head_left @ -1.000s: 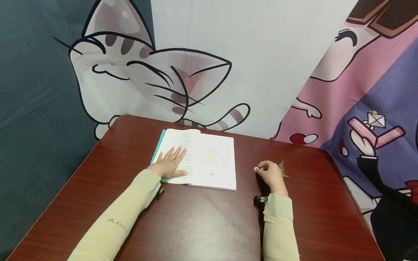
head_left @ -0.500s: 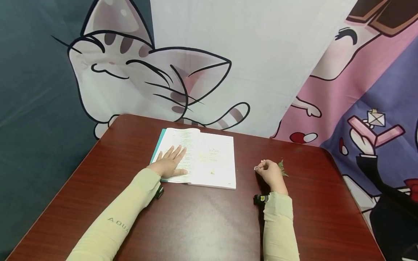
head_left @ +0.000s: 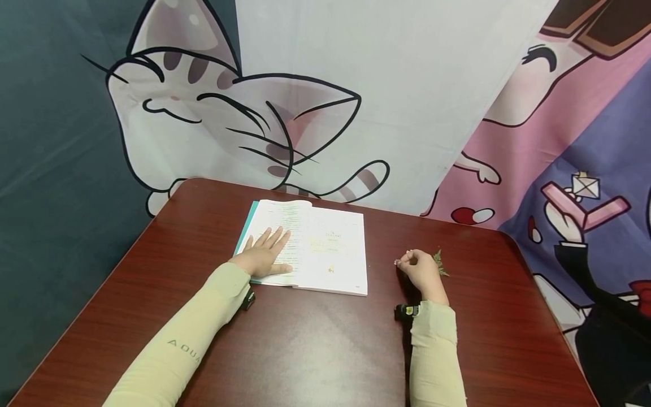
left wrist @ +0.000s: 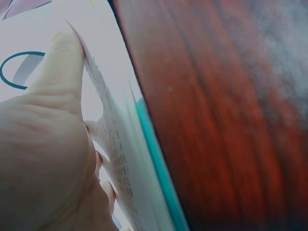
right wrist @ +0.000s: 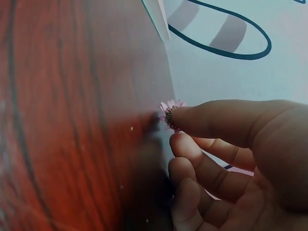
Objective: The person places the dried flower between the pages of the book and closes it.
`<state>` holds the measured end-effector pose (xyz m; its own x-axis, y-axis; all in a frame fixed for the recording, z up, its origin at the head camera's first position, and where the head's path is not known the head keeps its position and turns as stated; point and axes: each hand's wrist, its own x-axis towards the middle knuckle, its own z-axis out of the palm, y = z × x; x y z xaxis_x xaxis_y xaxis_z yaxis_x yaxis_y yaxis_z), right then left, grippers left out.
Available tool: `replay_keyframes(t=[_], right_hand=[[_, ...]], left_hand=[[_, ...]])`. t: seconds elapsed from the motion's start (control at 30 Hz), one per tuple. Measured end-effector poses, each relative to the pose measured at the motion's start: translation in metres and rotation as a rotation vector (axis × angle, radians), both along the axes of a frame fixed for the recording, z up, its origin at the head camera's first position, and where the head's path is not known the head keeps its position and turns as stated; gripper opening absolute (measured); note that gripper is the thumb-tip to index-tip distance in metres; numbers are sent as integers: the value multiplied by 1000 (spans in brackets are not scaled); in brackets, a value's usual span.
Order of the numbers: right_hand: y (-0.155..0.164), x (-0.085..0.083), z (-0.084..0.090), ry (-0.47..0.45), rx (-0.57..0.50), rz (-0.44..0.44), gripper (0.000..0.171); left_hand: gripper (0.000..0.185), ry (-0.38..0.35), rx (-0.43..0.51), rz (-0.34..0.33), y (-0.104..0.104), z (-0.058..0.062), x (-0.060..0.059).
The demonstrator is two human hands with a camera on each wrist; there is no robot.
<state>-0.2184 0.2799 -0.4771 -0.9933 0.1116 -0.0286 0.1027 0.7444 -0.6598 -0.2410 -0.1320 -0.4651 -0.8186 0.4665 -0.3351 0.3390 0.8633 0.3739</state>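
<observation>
Hanging behind everything, a printed backdrop [head_left: 325, 102] shows a striped cartoon cat on white and dark panels, with pink and purple cartoon figures at the right. Next in size, a dark red wooden table [head_left: 315, 339], rounded at its far corners, carries all the smaller items. An open book [head_left: 325, 249] with white printed pages and a teal cover edge lies on the far left-centre of the table, spine running away from the person. Two forearms in pale beige sleeves reach onto the table, a small black device strapped at each wrist. The left hand [head_left: 264, 255] lies flat on the book's left page, fingers straight and slightly spread, pressing the page down; the left wrist view shows the thumb [left wrist: 60, 62] against the page edge, with the teal cover beneath. The right hand [head_left: 421, 270] rests on the table well apart from the book, to its right, fingers curled. Its thumb and forefinger pinch a tiny pink flower [right wrist: 169, 109], held just above the wood at the hand's left side. A small green leaf sprig [head_left: 440, 263] lies on the table just beyond the right hand's knuckles.
</observation>
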Motion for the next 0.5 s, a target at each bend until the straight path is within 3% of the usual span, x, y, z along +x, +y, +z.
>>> replay_keyframes(t=[0.2, 0.5], right_hand=[[-6, 0, 2, 13, -67, -6, 15], [-19, -2, 2, 22, -265, -17, 12]], left_hand=[[93, 0, -1, 2, 1, 2, 1], [95, -8, 2, -3, 1, -3, -1]])
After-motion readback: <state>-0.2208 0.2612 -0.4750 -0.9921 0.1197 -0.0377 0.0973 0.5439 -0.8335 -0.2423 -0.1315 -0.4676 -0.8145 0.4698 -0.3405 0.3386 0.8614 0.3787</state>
